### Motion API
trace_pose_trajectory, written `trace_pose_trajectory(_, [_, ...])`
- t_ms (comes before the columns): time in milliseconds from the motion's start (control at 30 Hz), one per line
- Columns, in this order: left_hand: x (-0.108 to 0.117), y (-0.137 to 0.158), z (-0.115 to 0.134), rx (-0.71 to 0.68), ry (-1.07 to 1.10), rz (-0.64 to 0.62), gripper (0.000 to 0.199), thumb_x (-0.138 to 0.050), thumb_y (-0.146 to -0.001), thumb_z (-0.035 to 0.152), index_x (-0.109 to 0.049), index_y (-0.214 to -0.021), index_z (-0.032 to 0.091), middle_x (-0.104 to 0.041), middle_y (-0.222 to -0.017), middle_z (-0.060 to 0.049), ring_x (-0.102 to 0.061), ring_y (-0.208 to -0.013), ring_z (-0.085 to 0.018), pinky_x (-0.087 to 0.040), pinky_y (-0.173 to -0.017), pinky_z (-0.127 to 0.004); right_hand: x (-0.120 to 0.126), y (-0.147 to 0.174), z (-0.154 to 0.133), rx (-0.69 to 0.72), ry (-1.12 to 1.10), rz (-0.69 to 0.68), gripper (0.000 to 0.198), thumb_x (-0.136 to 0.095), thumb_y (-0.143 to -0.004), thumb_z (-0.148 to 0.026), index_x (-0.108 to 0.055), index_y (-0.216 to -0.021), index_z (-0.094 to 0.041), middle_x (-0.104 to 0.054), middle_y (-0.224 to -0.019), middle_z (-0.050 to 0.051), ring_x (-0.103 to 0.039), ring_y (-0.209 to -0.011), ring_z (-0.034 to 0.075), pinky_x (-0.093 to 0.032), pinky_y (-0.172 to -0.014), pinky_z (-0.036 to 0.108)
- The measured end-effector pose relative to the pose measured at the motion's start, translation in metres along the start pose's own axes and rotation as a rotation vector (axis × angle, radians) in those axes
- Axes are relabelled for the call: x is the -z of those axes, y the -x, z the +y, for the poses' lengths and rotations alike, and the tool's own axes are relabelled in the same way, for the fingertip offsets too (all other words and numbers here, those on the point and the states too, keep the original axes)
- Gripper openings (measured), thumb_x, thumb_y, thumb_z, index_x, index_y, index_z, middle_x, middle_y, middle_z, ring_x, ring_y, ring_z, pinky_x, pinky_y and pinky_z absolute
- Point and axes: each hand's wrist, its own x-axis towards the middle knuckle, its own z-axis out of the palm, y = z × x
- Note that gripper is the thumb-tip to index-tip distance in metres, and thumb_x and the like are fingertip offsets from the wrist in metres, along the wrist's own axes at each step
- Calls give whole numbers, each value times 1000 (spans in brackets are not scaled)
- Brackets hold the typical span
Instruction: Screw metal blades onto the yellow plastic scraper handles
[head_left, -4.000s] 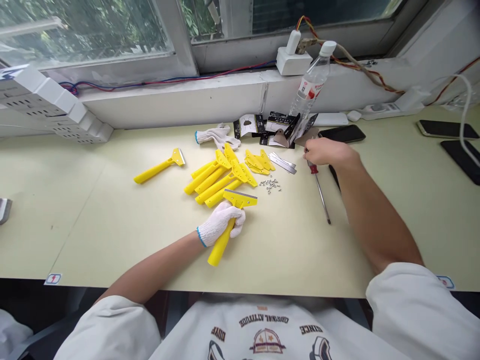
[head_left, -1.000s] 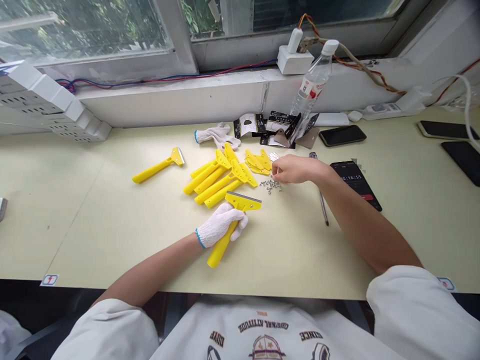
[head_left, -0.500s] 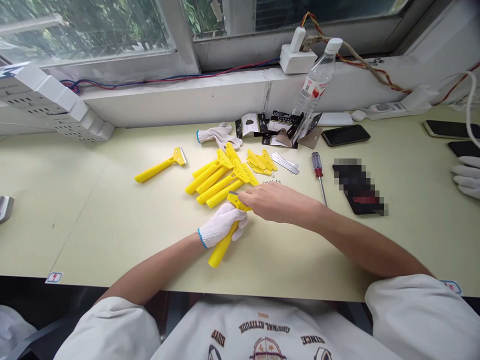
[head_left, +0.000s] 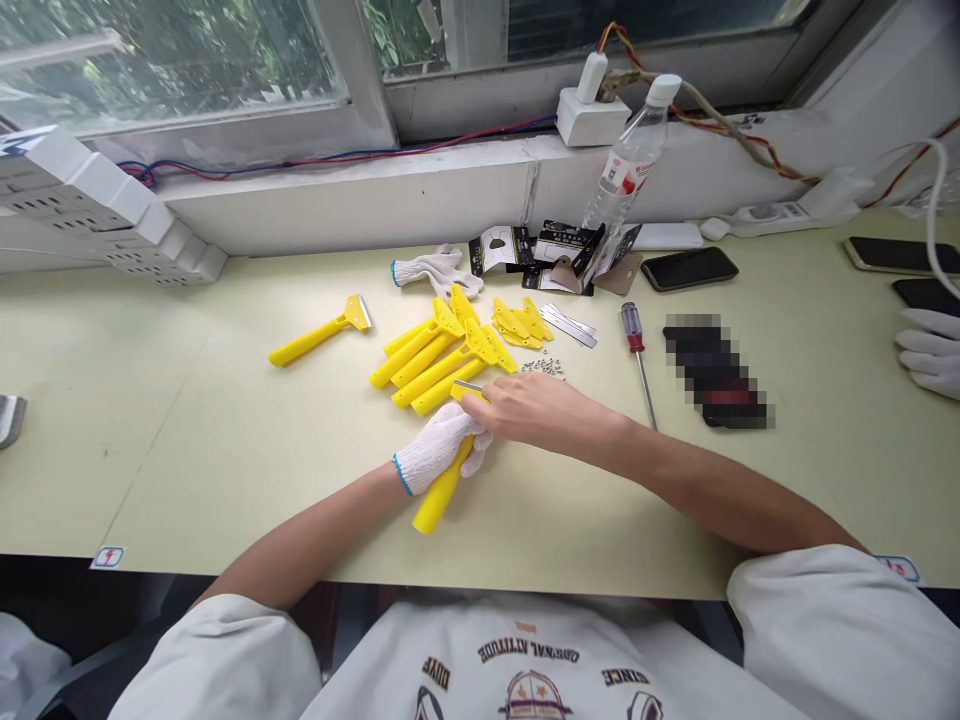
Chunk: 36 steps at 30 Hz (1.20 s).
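Note:
My left hand (head_left: 441,445), in a white knit glove with a blue cuff, is wrapped round the handle of a yellow scraper (head_left: 436,502). Its handle slants down toward me. Over the scraper's head, my bare right hand (head_left: 529,405) has its fingers closed on it, hiding most of the head. A thin metal blade edge (head_left: 468,385) shows at the top of the head. Just beyond my hands lies a pile of yellow scraper handles (head_left: 439,360). Loose yellow plates (head_left: 521,322), metal blades (head_left: 570,326) and several small nuts or screws (head_left: 543,367) lie beside the pile.
A screwdriver (head_left: 638,355) lies on the right, near a phone (head_left: 690,269) and a blurred-out dark item (head_left: 716,375). One scraper (head_left: 322,333) rests apart on the left. Behind are a spare glove (head_left: 435,268), black packaging cards (head_left: 562,245) and a bottle (head_left: 630,165). A gloved hand (head_left: 930,352) appears far right.
My right hand has shifted slightly left and down over the scraper head, covering more of it. The small metal parts behind it show more. My left hand keeps its hold.

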Motion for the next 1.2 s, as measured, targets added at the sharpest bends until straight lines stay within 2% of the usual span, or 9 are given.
trace_pose_trajectory(167, [3, 0, 0, 65, -28, -8, 30, -56, -95, 33, -53, -68, 20, -51, -47, 2, -45, -37, -11, -34, -47, -26, 11, 8, 14, 68, -62, 41, 31, -48, -99, 3, -60, -120, -17, -74, -94, 7, -63, -72, 19, -25, -60, 35])
trace_pose_trajectory(300, [8, -1, -4, 65, -35, -61, 27, -56, -92, 31, -53, -68, 20, -49, -46, 2, -44, -37, -11, -33, -47, -25, 13, 12, 60, -57, -283, 64, 15, -52, -96, -7, -55, -95, -22, -66, -82, 3, -49, -65, 16, -24, -62, 33])
trace_pose_trajectory(433, [9, -1, -4, 91, -30, -107, 26, -58, -89, 31, -54, -67, 19, -50, -54, 3, -48, -38, -10, -33, -45, -24, -13, 6, 116, -147, -542, 88, 17, -62, -84, -12, -49, -83, -23, -62, -80, -1, -50, -70, 15, -28, -63, 31])
trace_pose_trajectory(567, [9, 1, -2, 99, -71, -170, 27, -59, -88, 30, -55, -64, 17, -51, -59, 2, -51, -39, -10, -36, -45, -25, -42, -2, 141, -173, -592, -6, 13, -63, -82, -14, -54, -83, -24, -63, -83, 0, -53, -73, 17, -31, -64, 31])
trace_pose_trajectory(700, [10, 1, -2, 89, -87, -222, 26, -58, -88, 28, -55, -64, 18, -52, -60, 2, -51, -40, -10, -36, -47, -25, -48, -3, 143, -184, -588, -48, 11, -63, -80, -15, -58, -82, -24, -64, -82, 0, -55, -75, 17, -32, -64, 32])
trace_pose_trajectory(933, [13, 1, -6, 69, -131, -246, 25, -57, -89, 28, -54, -65, 19, -52, -53, 1, -47, -41, -10, -36, -50, -25, -27, 2, 126, -208, -540, -51, 4, -64, -89, -24, -61, -90, -23, -68, -91, 3, -56, -78, 19, -34, -67, 33])
trace_pose_trajectory(1000, [13, 1, -8, 71, -134, -253, 25, -57, -89, 27, -54, -65, 19, -53, -55, 1, -48, -42, -10, -37, -51, -25, -21, 1, 116, -172, -591, -117, 7, -61, -95, -29, -62, -92, -23, -68, -92, 4, -57, -80, 19, -35, -68, 33])
trace_pose_trajectory(1100, [14, 1, -9, 83, -142, -262, 24, -57, -88, 27, -54, -66, 19, -54, -57, 1, -49, -45, -10, -38, -52, -25, -15, -2, 101, -19, -792, -315, 22, -56, -103, -42, -67, -98, -23, -70, -97, 4, -60, -84, 19, -38, -69, 33])
trace_pose_trajectory(1200, [12, 2, -7, 109, -149, -257, 23, -58, -87, 29, -54, -67, 19, -55, -59, 1, -50, -44, -10, -38, -51, -26, -14, -6, 90, 90, -865, -418, 27, -56, -103, -45, -64, -93, -22, -68, -91, 3, -57, -79, 18, -37, -68, 32])
